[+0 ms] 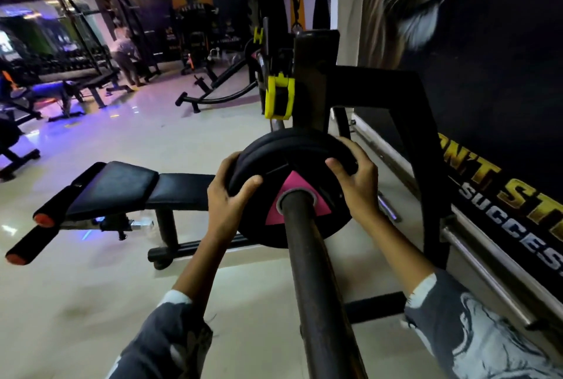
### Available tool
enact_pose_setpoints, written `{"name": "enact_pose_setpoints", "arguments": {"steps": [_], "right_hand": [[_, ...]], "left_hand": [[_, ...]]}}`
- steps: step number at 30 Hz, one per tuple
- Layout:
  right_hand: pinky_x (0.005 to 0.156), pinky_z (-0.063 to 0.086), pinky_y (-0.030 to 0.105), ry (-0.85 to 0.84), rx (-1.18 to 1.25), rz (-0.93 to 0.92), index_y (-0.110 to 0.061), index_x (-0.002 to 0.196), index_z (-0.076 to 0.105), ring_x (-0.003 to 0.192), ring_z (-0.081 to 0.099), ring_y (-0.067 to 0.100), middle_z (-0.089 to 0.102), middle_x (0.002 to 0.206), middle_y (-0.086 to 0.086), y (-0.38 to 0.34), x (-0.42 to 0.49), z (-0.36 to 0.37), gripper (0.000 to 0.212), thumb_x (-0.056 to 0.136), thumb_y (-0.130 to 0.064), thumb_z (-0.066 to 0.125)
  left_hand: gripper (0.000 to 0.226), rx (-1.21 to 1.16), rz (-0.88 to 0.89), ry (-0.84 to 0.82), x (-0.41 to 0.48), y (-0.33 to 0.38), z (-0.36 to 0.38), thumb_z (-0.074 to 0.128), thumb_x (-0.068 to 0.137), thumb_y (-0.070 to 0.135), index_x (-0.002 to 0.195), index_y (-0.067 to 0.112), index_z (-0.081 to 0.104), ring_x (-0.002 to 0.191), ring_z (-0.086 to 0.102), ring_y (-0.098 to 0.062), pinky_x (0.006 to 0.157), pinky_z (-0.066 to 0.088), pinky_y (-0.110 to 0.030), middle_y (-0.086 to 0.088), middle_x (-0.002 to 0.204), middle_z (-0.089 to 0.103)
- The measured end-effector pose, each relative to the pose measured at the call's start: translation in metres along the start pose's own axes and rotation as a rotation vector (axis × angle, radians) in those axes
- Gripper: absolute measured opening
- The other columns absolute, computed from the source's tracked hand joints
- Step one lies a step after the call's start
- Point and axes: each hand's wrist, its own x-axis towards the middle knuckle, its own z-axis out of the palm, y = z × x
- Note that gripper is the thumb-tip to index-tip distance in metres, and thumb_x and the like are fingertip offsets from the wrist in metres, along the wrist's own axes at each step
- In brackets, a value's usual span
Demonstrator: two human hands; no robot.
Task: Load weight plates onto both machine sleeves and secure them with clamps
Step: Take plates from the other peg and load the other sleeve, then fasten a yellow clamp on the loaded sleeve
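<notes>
Head view: black weight plate [285, 193] threaded onto near machine sleeve [316, 269], part way along. Left hand [227, 199] and right hand [355, 179] each with grip closed on plate rim, at opposite sides. No clamp visible on this sleeve; yellow clamp-like fitting [279, 99] parked on frame [405, 122] beyond. Judged early: plate not yet seated, clamping outstanding, second sleeve out of sight.

The bar [310, 256] toward six o'clock is bare. At twelve, the yellow clamp [278, 98] and black frame [380, 89] block the plate [274, 165]; bench [128, 186] at nine.
</notes>
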Motion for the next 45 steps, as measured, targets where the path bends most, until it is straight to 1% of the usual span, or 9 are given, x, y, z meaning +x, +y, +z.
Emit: {"name": "enact_pose_setpoints", "arguments": {"steps": [3, 7, 12, 17, 19, 24, 33, 39, 45], "right_hand": [[0.100, 0.043, 0.022, -0.092, -0.002, 0.082, -0.049, 0.106, 0.055, 0.114, 0.053, 0.001, 0.059, 0.118, -0.013, -0.013, 0.009, -0.005, 0.041, 0.076, -0.074, 0.042], [0.099, 0.043, 0.031, -0.155, -0.149, 0.094, -0.039, 0.106, 0.060, 0.111, 0.055, 0.008, 0.062, 0.115, -0.008, -0.056, 0.023, 0.003, 0.030, 0.083, -0.057, 0.050], [0.089, 0.042, 0.024, -0.111, -0.354, 0.063, -0.017, 0.110, 0.064, 0.102, 0.059, 0.011, 0.066, 0.104, -0.002, -0.116, 0.029, 0.041, 0.028, 0.088, -0.033, 0.060], [0.100, 0.038, 0.039, -0.164, -0.928, 0.154, -0.021, 0.120, 0.056, 0.118, 0.051, 0.021, 0.058, 0.125, 0.003, -0.135, 0.025, 0.062, 0.045, 0.087, -0.051, 0.052], [0.097, 0.038, 0.037, -0.191, -0.986, 0.209, -0.022, 0.118, 0.056, 0.119, 0.050, 0.022, 0.057, 0.125, 0.002, -0.129, 0.019, 0.065, 0.043, 0.089, -0.053, 0.047], [0.086, 0.036, 0.033, -0.129, -0.968, 0.206, -0.022, 0.111, 0.058, 0.111, 0.053, 0.022, 0.059, 0.118, -0.001, -0.124, 0.014, 0.067, 0.040, 0.091, -0.053, 0.043], [0.089, 0.036, 0.034, -0.114, -0.957, 0.185, -0.021, 0.110, 0.059, 0.110, 0.052, 0.020, 0.059, 0.117, -0.001, -0.123, 0.013, 0.068, 0.037, 0.091, -0.050, 0.044], [0.098, 0.038, 0.040, -0.198, -0.887, 0.210, -0.022, 0.113, 0.058, 0.115, 0.050, 0.022, 0.057, 0.121, 0.003, -0.120, 0.019, 0.061, 0.042, 0.091, -0.053, 0.040], [0.094, 0.034, 0.012, -0.221, -0.239, 0.368, -0.004, 0.114, 0.062, 0.115, 0.054, 0.017, 0.062, 0.122, 0.010, -0.130, 0.030, 0.031, 0.045, 0.099, -0.036, 0.034]], "left_hand": [[0.042, -0.176, -0.152, -0.076, 0.020, -0.011, -0.017, 0.036, 0.091, 0.056, 0.098, 0.029, 0.068, 0.087, 0.067, -0.008, 0.069, 0.052, -0.017, 0.007, 0.093, 0.072], [0.028, -0.219, -0.306, -0.179, 0.072, -0.024, -0.034, 0.047, 0.095, 0.037, 0.090, 0.015, 0.065, 0.073, 0.063, -0.014, 0.062, 0.051, -0.024, -0.002, 0.085, 0.067], [0.020, -0.231, -0.221, -0.340, 0.138, -0.040, -0.025, 0.057, 0.091, 0.030, 0.100, 0.013, 0.061, 0.084, 0.058, -0.017, 0.067, 0.047, -0.029, -0.006, 0.092, 0.062], [0.046, -0.295, -0.131, -0.467, 0.179, -0.031, 0.019, 0.072, 0.080, 0.021, 0.116, 0.006, 0.048, 0.092, 0.059, -0.011, 0.070, 0.050, -0.016, -0.002, 0.109, 0.059], [0.039, -0.367, -0.066, -0.613, 0.190, -0.029, 0.037, 0.074, 0.078, 0.012, 0.099, -0.008, 0.049, 0.091, 0.060, -0.026, 0.072, 0.054, -0.032, -0.024, 0.110, 0.060], [0.078, -0.403, -0.162, -0.593, 0.201, -0.035, 0.056, 0.088, 0.063, 0.020, 0.111, -0.020, 0.041, 0.109, 0.056, -0.045, 0.080, 0.053, -0.060, -0.028, 0.120, 0.055], [0.072, -0.512, -0.220, -0.322, 0.191, -0.019, 0.036, 0.086, 0.062, 0.013, 0.119, 0.005, 0.042, 0.097, 0.065, -0.036, 0.070, 0.059, -0.049, -0.020, 0.113, 0.061], [0.040, -0.560, -0.213, -0.167, 0.184, 0.003, 0.004, 0.079, 0.071, 0.009, 0.094, 0.020, 0.048, 0.068, 0.068, -0.002, 0.050, 0.053, -0.021, 0.005, 0.086, 0.060], [0.044, -0.393, -0.064, -0.295, 0.135, 0.058, -0.017, 0.080, 0.068, 0.005, 0.095, 0.019, 0.049, 0.074, 0.068, -0.010, 0.055, 0.058, -0.028, 0.013, 0.081, 0.070]]}}
